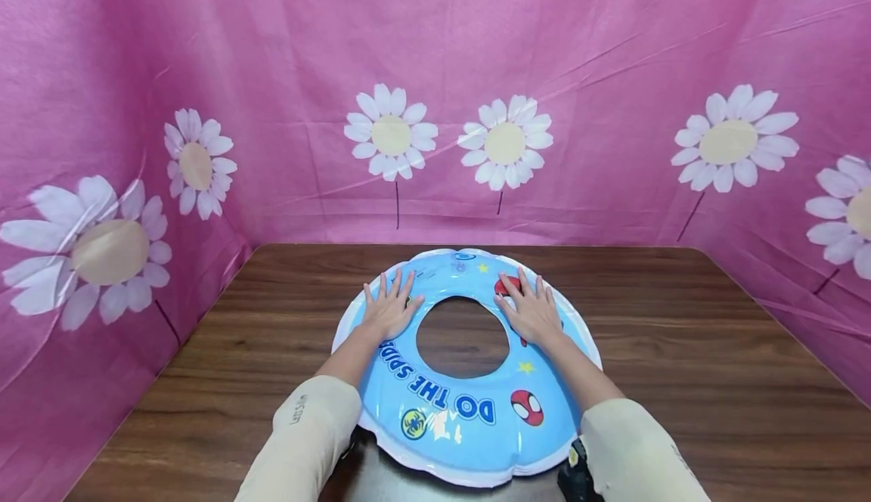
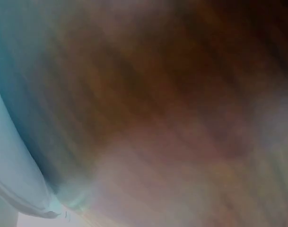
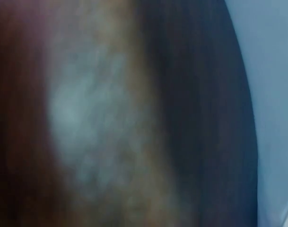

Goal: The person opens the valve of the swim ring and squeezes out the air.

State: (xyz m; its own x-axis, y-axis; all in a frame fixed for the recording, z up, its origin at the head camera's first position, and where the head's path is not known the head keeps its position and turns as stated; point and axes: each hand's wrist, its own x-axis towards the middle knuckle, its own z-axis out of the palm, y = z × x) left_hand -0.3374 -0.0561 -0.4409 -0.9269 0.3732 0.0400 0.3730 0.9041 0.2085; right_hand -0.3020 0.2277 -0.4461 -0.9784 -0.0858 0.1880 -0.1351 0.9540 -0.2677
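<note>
An inflated light blue swim ring [image 1: 486, 441] with a white scalloped rim lies in front of me in the head view. Its top carries blue lettering, yellow stars and red cartoon masks. My left hand [image 1: 391, 311] rests on the ring's left side, fingers spread and pointing away from me. On the opposite side my right hand [image 1: 534, 311] lies flat with spread fingers, partly covering a red printed figure. Both wrist views are mostly blurred; a pale edge of the ring [image 2: 16, 156] shows at left in the left one, and neither shows fingers.
The ring lies on a brown wood-grain table [image 1: 680, 351], which shows through its round hole. A pink cloth [image 1: 435, 33] printed with white daisies hangs behind and at both sides. A dark object [image 1: 577, 475] is partly visible beside the right sleeve.
</note>
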